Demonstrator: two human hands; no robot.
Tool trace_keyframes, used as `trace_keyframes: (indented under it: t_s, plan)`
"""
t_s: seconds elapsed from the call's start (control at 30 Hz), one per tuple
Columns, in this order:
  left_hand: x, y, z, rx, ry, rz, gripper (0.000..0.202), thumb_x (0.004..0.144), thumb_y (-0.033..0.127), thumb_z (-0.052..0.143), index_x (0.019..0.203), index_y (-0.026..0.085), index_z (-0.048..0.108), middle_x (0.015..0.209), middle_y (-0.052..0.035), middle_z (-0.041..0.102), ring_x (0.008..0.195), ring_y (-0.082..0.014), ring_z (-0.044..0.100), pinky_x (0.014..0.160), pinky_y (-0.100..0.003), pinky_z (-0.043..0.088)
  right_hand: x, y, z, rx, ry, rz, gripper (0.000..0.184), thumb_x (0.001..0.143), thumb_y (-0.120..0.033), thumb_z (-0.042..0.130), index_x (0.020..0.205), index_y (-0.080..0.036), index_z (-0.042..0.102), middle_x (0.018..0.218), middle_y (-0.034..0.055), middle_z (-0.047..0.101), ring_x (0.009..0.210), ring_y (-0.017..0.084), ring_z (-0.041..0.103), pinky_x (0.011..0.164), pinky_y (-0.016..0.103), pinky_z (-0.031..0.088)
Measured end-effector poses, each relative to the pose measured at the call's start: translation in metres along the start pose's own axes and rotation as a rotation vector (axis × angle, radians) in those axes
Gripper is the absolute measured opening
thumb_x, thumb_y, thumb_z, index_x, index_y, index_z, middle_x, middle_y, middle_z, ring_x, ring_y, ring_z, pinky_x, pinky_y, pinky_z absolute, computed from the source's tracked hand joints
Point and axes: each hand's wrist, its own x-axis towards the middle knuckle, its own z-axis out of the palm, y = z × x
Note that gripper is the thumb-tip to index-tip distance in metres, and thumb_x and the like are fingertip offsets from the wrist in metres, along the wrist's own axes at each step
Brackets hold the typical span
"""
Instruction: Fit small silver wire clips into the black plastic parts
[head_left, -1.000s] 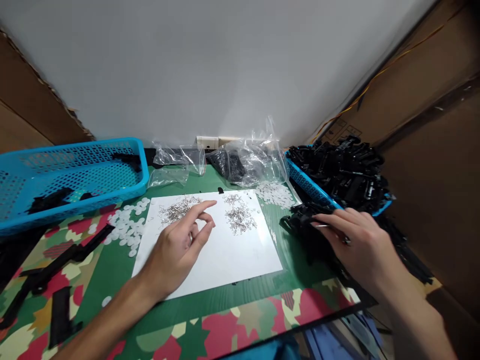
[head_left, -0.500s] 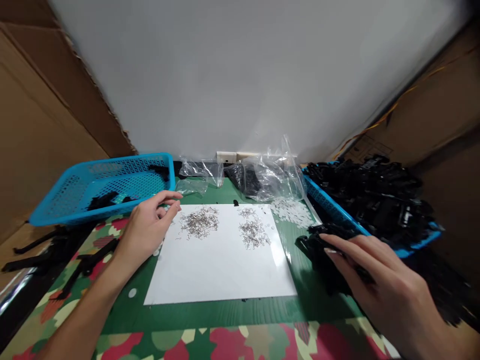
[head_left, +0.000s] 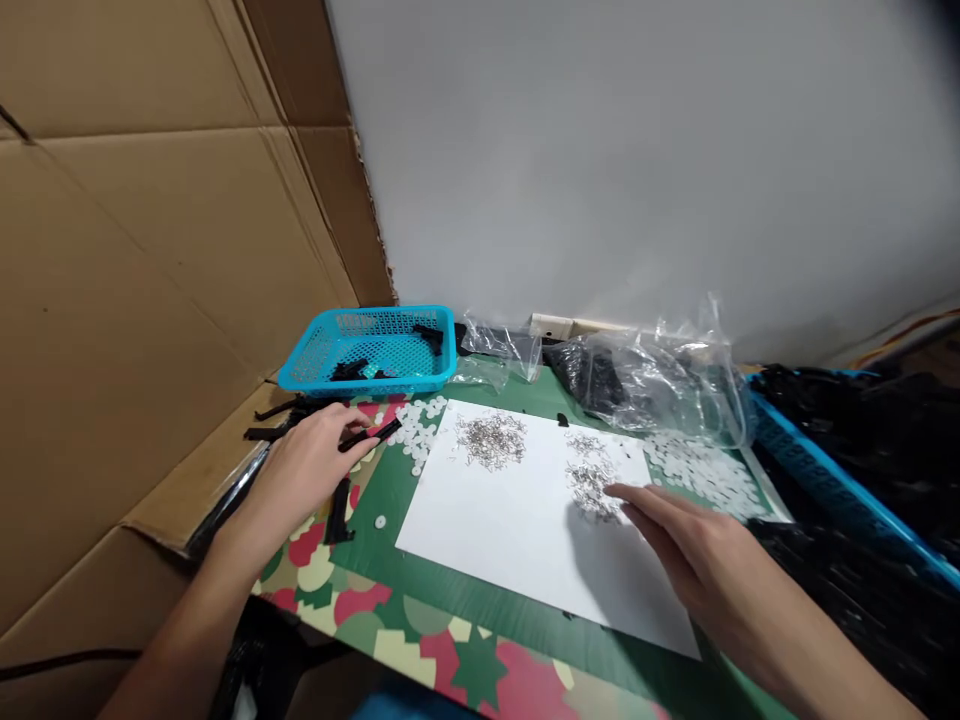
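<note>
My left hand (head_left: 319,450) is closed on a narrow black plastic part (head_left: 382,434), which sticks out past the fingertips toward the right. Another black plastic part (head_left: 339,515) lies on the table just below this hand. My right hand (head_left: 694,540) reaches over the white sheet (head_left: 495,540), its fingertips pinched together at the right pile of tiny metal pieces (head_left: 589,485). Whatever those fingertips hold is too small to make out. A second pile of tiny metal pieces (head_left: 491,440) lies on the sheet's upper left.
A blue basket (head_left: 442,380) with a few black parts stands at the back left. White discs lie in a left group (head_left: 415,430) and a right group (head_left: 701,475). Clear plastic bags (head_left: 660,380) rest against the wall. A blue basket (head_left: 832,460) heaped with black parts is at right.
The view has turned left. My left hand has moved from beside the sheet to the left and taken hold of a black part. My right hand has gone from the black parts to the metal pile.
</note>
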Motion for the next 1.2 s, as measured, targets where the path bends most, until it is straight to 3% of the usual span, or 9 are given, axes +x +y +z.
trace_keyframes:
  t_s: [0.2,0.43,0.63,0.8,0.9,0.97,1.2]
  plan:
    - [-0.010,-0.012,0.023,0.044,0.033,0.065,0.034,0.100,0.046,0.058,0.123,0.024,0.072,0.126,-0.0105,0.068,0.113,-0.0315,0.066,0.096,-0.041,0.052,0.060,-0.029,-0.001,0.179,-0.198,-0.005,0.029,0.110,-0.035,0.047,0.118,-0.029,0.074,0.116,0.0069,0.077,0.097,0.024,0.075,0.076,0.034,0.055]
    - [-0.011,-0.008,0.033,0.038,0.060,0.084,0.027,0.101,0.039,0.057,0.115,0.022,0.071,0.117,-0.0114,0.065,0.109,-0.0322,0.066,0.097,-0.044,0.051,0.103,-0.055,0.040,0.301,-0.164,-0.034,0.017,0.097,-0.022,0.063,0.100,-0.020,0.079,0.094,0.0091,0.077,0.077,0.022,0.068,0.069,0.032,0.047]
    - [-0.010,-0.003,0.037,-0.011,0.115,0.071,0.022,0.100,0.037,0.055,0.102,0.020,0.070,0.117,-0.0113,0.060,0.099,-0.0291,0.068,0.093,-0.043,0.052,0.113,-0.060,0.064,0.326,-0.146,-0.044,0.015,0.092,-0.015,0.063,0.087,-0.018,0.077,0.087,0.0065,0.075,0.076,0.020,0.066,0.068,0.030,0.043]
    - [-0.009,-0.006,0.030,-0.067,0.189,0.034,0.023,0.101,0.038,0.053,0.099,0.021,0.067,0.116,-0.0116,0.062,0.104,-0.0299,0.067,0.097,-0.043,0.050,0.112,-0.060,0.071,0.316,-0.147,-0.071,0.014,0.094,-0.013,0.060,0.084,-0.018,0.069,0.090,0.0071,0.072,0.080,0.020,0.063,0.072,0.030,0.042]
    - [-0.011,-0.001,0.022,-0.094,0.227,0.008,0.024,0.104,0.040,0.049,0.101,0.021,0.063,0.109,-0.0097,0.067,0.103,-0.0295,0.066,0.090,-0.041,0.050,0.110,-0.062,0.071,0.309,-0.141,-0.086,0.013,0.095,-0.012,0.059,0.085,-0.018,0.065,0.093,0.0078,0.070,0.083,0.020,0.061,0.075,0.030,0.041]
    - [-0.013,0.010,0.016,-0.189,0.243,-0.011,0.024,0.106,0.042,0.047,0.104,0.022,0.060,0.102,-0.0064,0.069,0.094,-0.0260,0.067,0.081,-0.036,0.049,0.108,-0.062,0.069,0.307,-0.133,-0.084,0.013,0.096,-0.012,0.058,0.086,-0.018,0.064,0.095,0.0084,0.069,0.084,0.020,0.060,0.076,0.031,0.041]
    - [0.004,0.075,0.001,-1.043,0.219,0.055,0.020,0.098,0.039,0.067,0.100,0.021,0.057,0.087,-0.0014,0.065,0.081,-0.0157,0.063,0.070,-0.027,0.045,0.107,-0.062,0.065,0.337,-0.141,-0.059,0.008,0.094,-0.014,0.063,0.089,-0.017,0.070,0.096,0.0088,0.072,0.082,0.020,0.062,0.073,0.030,0.043]
